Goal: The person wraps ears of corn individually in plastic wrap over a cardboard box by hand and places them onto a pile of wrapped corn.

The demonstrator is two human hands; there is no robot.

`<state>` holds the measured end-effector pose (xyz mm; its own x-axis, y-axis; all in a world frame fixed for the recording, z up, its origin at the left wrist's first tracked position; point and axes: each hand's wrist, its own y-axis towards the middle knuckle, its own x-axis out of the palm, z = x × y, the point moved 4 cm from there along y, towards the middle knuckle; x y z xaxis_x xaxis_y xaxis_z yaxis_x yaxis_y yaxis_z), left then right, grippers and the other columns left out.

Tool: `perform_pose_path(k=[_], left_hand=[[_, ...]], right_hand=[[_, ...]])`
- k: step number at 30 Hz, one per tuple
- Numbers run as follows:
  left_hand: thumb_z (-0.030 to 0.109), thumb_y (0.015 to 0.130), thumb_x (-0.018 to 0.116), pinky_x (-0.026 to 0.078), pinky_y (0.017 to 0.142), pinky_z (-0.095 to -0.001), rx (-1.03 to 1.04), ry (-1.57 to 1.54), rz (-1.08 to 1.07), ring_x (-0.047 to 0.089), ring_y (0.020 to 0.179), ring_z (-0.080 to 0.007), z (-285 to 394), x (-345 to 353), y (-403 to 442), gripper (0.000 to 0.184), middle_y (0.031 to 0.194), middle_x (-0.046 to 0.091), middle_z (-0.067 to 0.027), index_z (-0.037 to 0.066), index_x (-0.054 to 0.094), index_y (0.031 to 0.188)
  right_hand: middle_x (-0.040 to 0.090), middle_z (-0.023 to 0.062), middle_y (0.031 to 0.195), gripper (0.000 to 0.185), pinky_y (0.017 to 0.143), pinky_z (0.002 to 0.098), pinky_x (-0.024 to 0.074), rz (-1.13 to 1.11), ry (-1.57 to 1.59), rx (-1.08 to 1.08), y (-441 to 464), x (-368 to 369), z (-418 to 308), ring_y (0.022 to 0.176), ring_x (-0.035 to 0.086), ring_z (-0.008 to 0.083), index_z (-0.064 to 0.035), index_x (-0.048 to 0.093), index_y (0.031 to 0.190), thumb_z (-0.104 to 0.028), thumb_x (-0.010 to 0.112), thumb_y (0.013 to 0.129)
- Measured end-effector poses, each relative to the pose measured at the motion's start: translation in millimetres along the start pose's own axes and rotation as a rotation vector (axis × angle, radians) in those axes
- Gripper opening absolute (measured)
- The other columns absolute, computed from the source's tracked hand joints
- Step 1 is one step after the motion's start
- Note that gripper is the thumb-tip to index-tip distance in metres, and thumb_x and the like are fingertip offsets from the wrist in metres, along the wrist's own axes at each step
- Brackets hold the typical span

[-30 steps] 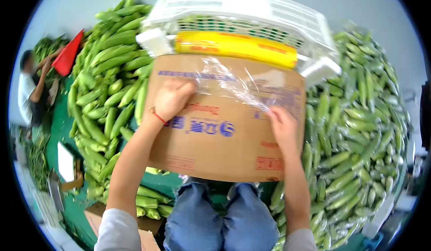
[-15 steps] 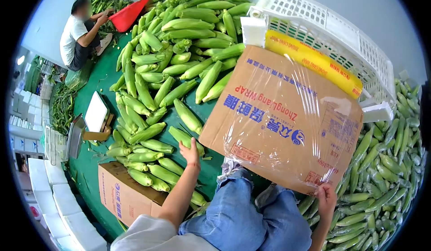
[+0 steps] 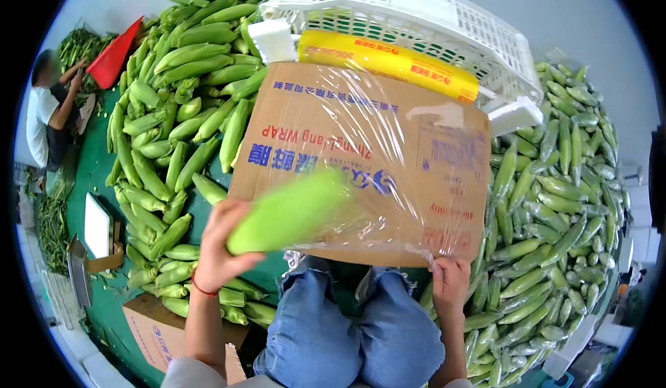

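An ear of corn in green husk (image 3: 288, 211), blurred by motion, is in my left hand (image 3: 225, 246), above the near left part of the cardboard sheet (image 3: 312, 135). Clear plastic film (image 3: 388, 201) lies over the cardboard, coming from a yellow-wrapped roll (image 3: 388, 64) at its far edge. At the near right corner of the cardboard, my right hand (image 3: 451, 284) pinches the film's edge.
Unwrapped corn (image 3: 201, 55) is heaped at left, film-wrapped corn (image 3: 555, 249) at right. A white crate (image 3: 409, 6) stands behind the roll. At left are a scale (image 3: 98, 228), an open carton (image 3: 163, 332), and a person (image 3: 48, 114) by a red scoop (image 3: 114, 54).
The film has been drawn across the cardboard to its near edge. My left hand let go of the film, reached to the left heap and now holds corn over the cardboard.
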<state>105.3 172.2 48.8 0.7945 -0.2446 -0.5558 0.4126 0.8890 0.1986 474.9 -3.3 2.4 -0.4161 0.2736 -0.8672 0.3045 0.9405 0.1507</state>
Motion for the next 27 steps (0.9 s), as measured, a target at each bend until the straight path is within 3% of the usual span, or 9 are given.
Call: perform_pose_path(k=[4, 10, 15, 18, 21, 22, 24, 26, 27], left_hand=[[0.021, 0.061, 0.080, 0.050, 0.079, -0.0423, 0.015, 0.434, -0.143, 0.059, 0.087, -0.0346, 46.6, 25.0, 34.3, 0.050, 0.095, 0.065, -0.0110, 0.007, 0.067, 0.107], [0.019, 0.062, 0.077, 0.042, 0.098, -0.0446, -0.272, 0.231, 0.073, 0.056, 0.108, -0.0359, 1.8, -35.3, -7.4, 0.052, 0.105, 0.066, -0.0159, -0.001, 0.065, 0.109], [0.034, 0.066, 0.079, 0.041, 0.097, -0.0445, 0.259, 0.310, -0.134, 0.056, 0.107, -0.0324, 66.6, 43.1, 59.8, 0.054, 0.099, 0.063, -0.0110, 0.011, 0.067, 0.113], [0.031, 0.065, 0.080, 0.043, 0.095, -0.0436, 0.409, 0.255, -0.192, 0.056, 0.102, -0.0313, 67.7, 110.3, 92.0, 0.054, 0.099, 0.062, -0.0108, 0.011, 0.067, 0.114], [0.029, 0.065, 0.080, 0.044, 0.093, -0.0433, 0.426, 0.307, -0.308, 0.056, 0.100, -0.0309, 59.7, 134.3, 106.9, 0.055, 0.098, 0.061, -0.0100, 0.014, 0.066, 0.116], [0.028, 0.064, 0.080, 0.045, 0.092, -0.0429, 0.364, 0.300, -0.367, 0.056, 0.099, -0.0306, 55.2, 132.9, 108.7, 0.055, 0.098, 0.061, -0.0097, 0.015, 0.066, 0.116], [0.033, 0.065, 0.081, 0.044, 0.098, -0.0427, 0.262, 0.321, -0.527, 0.055, 0.109, -0.0347, 51.1, 133.9, 107.0, 0.068, 0.115, 0.060, -0.0118, 0.013, 0.059, 0.126], [0.037, 0.067, 0.082, 0.042, 0.103, -0.0438, 0.209, 0.178, -0.342, 0.051, 0.120, -0.0354, 40.8, 122.2, 91.8, 0.078, 0.126, 0.053, -0.0190, 0.014, 0.052, 0.135], [0.038, 0.067, 0.082, 0.040, 0.105, -0.0443, 0.186, 0.111, -0.249, 0.049, 0.125, -0.0357, 35.0, 113.8, 78.8, 0.083, 0.132, 0.050, -0.0226, 0.014, 0.048, 0.139]], right_hand=[[0.065, 0.0085, 0.084, 0.005, 0.077, 0.0409, 0.0439, -0.104, 0.031, 0.052, 12.4, -9.1, -11.7, 0.083, 0.056, 0.0288, -0.0086, 0.063, 0.090, -0.011, 0.063, 0.085], [0.064, 0.0087, 0.081, 0.006, 0.071, 0.0413, 0.0436, -0.138, -0.011, -0.048, 19.7, -7.3, -10.9, 0.077, 0.056, 0.0295, -0.0074, 0.061, 0.090, -0.013, 0.062, 0.087], [0.064, 0.0106, 0.081, 0.007, 0.067, 0.0420, 0.0441, -0.203, -0.025, -0.056, 18.1, -10.7, -21.4, 0.073, 0.057, 0.0305, -0.0071, 0.060, 0.092, -0.013, 0.060, 0.088], [0.065, 0.0109, 0.083, 0.010, 0.068, 0.0397, 0.0493, -0.281, -0.066, 0.029, 14.1, -28.5, -27.2, 0.074, 0.063, 0.0288, -0.0032, 0.057, 0.095, -0.013, 0.056, 0.091], [0.067, 0.0110, 0.089, 0.014, 0.075, 0.0359, 0.0526, -0.195, 1.047, 0.261, 21.5, -47.3, -30.4, 0.078, 0.066, 0.0248, 0.0000, 0.056, 0.094, -0.014, 0.055, 0.093], [0.067, 0.0093, 0.098, 0.018, 0.087, 0.0357, 0.0502, -0.015, 1.288, 0.215, 38.1, -46.2, -35.5, 0.092, 0.065, 0.0209, 0.0019, 0.056, 0.099, -0.015, 0.056, 0.093], [0.066, 0.0100, 0.102, 0.025, 0.090, 0.0396, 0.0471, 0.015, 0.760, -0.044, 86.0, -14.8, -45.0, 0.099, 0.062, 0.0246, 0.0001, 0.058, 0.105, -0.021, 0.060, 0.090], [0.065, 0.0104, 0.106, 0.034, 0.091, 0.0428, 0.0446, -0.025, 0.080, -0.318, 121.8, 31.1, -46.8, 0.104, 0.059, 0.0286, -0.0018, 0.059, 0.108, -0.029, 0.062, 0.089], [0.065, 0.0107, 0.106, 0.035, 0.088, 0.0427, 0.0448, -0.011, 0.055, -0.333, 128.4, 34.5, -46.4, 0.101, 0.059, 0.0295, -0.0025, 0.060, 0.106, -0.032, 0.062, 0.088]])
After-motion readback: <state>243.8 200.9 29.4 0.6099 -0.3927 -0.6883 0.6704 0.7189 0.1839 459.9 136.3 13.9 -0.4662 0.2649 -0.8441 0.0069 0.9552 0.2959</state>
